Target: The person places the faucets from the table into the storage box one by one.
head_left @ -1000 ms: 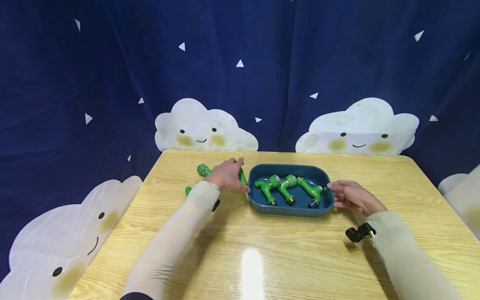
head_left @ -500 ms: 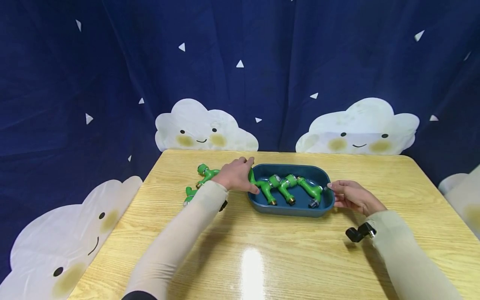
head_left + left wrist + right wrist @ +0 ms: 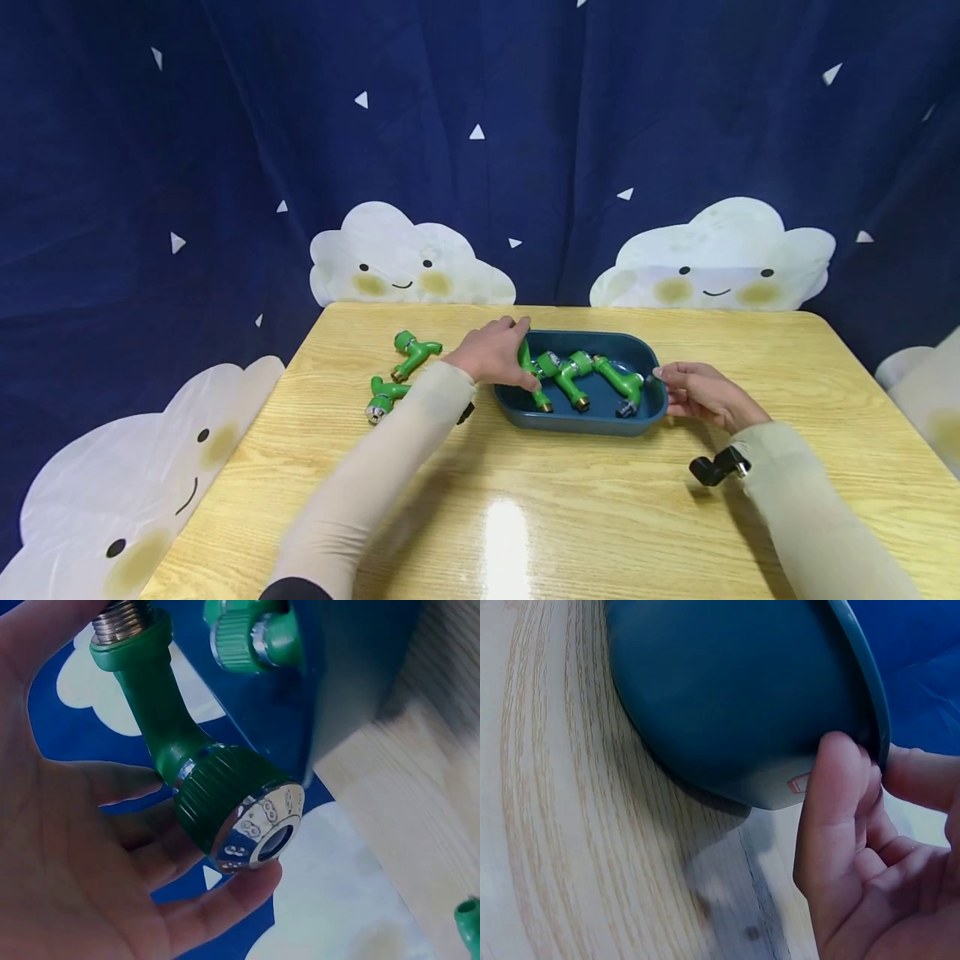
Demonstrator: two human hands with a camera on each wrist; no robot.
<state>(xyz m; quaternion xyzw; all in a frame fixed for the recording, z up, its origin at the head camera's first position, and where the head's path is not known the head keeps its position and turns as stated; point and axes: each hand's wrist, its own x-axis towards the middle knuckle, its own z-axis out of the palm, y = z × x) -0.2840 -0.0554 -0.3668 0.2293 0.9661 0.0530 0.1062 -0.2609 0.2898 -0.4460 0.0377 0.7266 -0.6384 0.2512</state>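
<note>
My left hand [image 3: 491,354] holds a green tap [image 3: 154,705] over the left end of a dark blue tray [image 3: 577,426]. In the left wrist view the tap's brass thread is at the thumb, and fingers lie beside its ribbed, chrome-capped knob [image 3: 247,810]. The head view shows only part of this tap past the hand. Inside the tray lie three more green taps, one of them at the right end [image 3: 622,383]. At the tray's right end, my right hand [image 3: 708,395] pinches the rim [image 3: 881,697] between thumb and fingers.
Two green taps lie on the wooden table left of the tray: one farther back [image 3: 414,354] and one nearer [image 3: 382,400], close to the left forearm. A dark blue curtain [image 3: 480,183] with white clouds hangs behind the table.
My left hand has moved right with its tap, from beside the tray to over its left end. Both taps on the table now show more fully. The right hand stays at the rim.
</note>
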